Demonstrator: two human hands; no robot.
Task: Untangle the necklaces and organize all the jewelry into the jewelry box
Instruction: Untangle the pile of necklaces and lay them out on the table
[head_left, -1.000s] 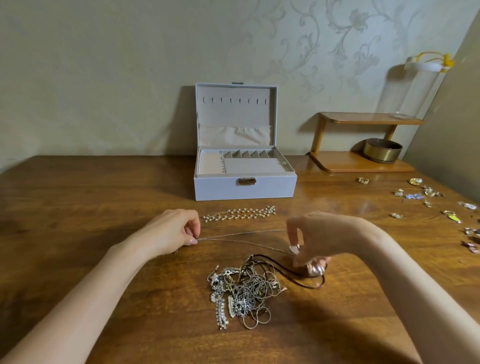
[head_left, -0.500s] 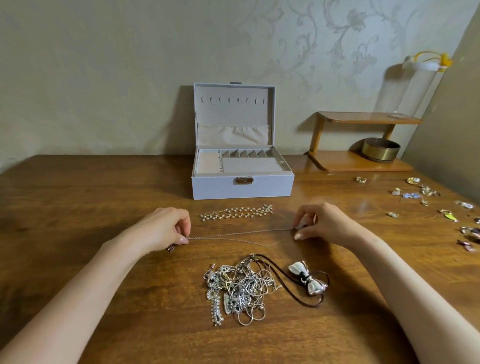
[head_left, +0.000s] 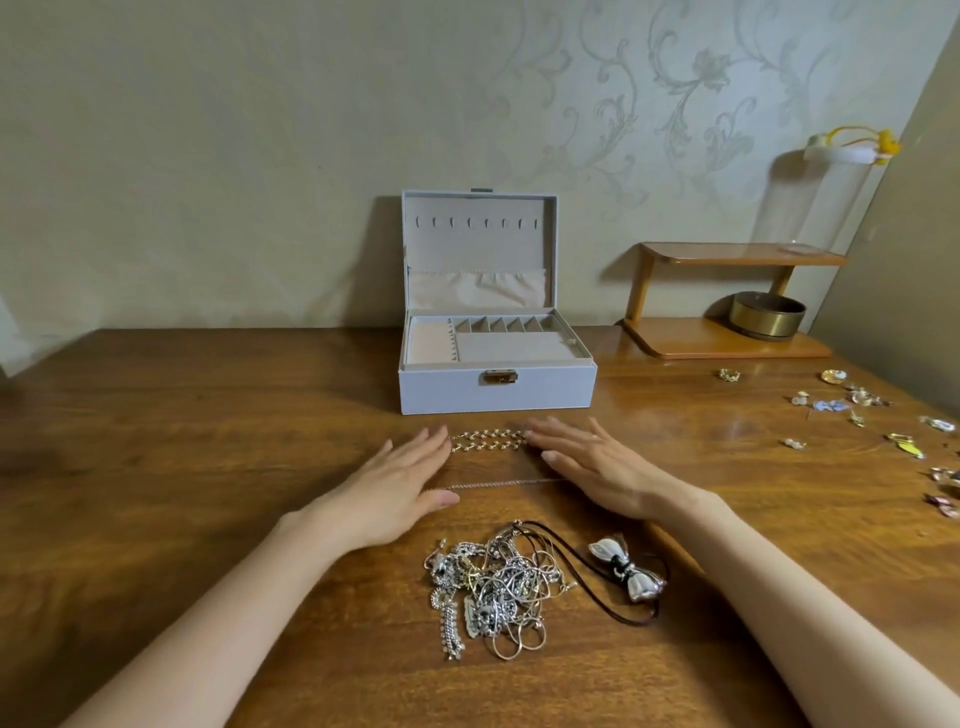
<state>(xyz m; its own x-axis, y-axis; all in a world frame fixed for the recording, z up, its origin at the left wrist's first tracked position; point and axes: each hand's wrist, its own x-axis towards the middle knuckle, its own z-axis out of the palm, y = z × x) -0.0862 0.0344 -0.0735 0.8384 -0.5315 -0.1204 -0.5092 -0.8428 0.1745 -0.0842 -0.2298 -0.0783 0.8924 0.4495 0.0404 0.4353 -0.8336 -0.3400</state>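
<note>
Both hands are out flat in front of me, palms down, fingers straight and gripping nothing. The left hand (head_left: 395, 488) and the right hand (head_left: 597, 467) angle in toward each other low over the bench (head_left: 208, 441); I can't tell whether the palms actually press the wood. Between their fingertips lies a gold beaded chain (head_left: 488, 439), doubled into two short rows, with each end right at a fingertip. Just nearer to me, a thin chain (head_left: 498, 484) runs straight across the gap between the two hands, both ends slipping out of sight under them. Beyond the fingertips sits the grey jewelry box (head_left: 496, 395), lid up, latch facing me, and its beige compartments look bare from here. Behind the hands, between my forearms, sits the tangle of necklaces (head_left: 493, 587), a knot of silver loops and rhinestone strands. Touching its right edge is a black cord (head_left: 597, 597) carrying a silver bow pendant (head_left: 628, 569), just inside my right forearm. Well out past the right hand, small pieces (head_left: 852, 405) lie scattered over the bench. Beyond those stands a wooden stand (head_left: 727, 343) with a brass bowl (head_left: 766, 314) on its lower shelf.
</note>
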